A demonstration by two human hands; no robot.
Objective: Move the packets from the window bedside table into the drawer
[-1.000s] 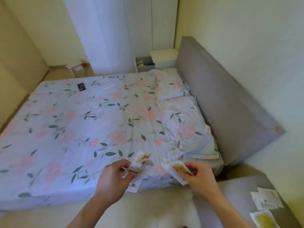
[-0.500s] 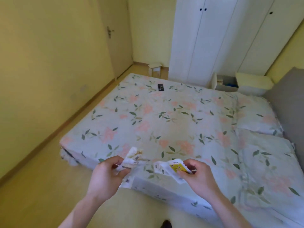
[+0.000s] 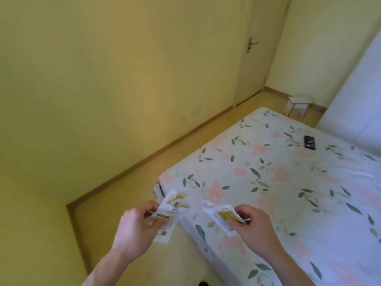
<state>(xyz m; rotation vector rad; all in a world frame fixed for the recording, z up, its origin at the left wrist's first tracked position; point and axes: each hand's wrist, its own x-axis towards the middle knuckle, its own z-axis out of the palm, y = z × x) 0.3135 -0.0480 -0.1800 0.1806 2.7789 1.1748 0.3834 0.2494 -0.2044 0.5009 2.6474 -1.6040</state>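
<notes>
**A:** Head view: what's in hand?

**B:** Both hands are loaded. The left hand [image 3: 135,228] has its fingers curled round a small bunch of white packets [image 3: 168,215], one hanging down below the fist. The right hand [image 3: 252,226] pinches another bunch, the top one a white packet with a yellow label [image 3: 225,216], thumb on top and fingers folded beneath. Both bunches are in the air over the near corner of the bed [image 3: 268,182], touching nothing else.

**A:** And the drawer?

**B:** Not visible here. The view shows the yellow wall, the closed door [image 3: 255,48], a small stool [image 3: 299,103] at the far end, and a dark phone [image 3: 309,142] lying on the floral sheet. So I judge this as the carrying step.

**A:** How to carry well?

**B:** Keep both pinches firm; thin, slick sachets fan out and slip, and the dangling one on the left looks likeliest to drop. I'd tuck it up with the fingers, hold the hands low and close together, and walk round the bed corner rather than lean across it.

**A:** On arrival?

**B:** Empty one hand at a time, low inside the drawer.
</notes>
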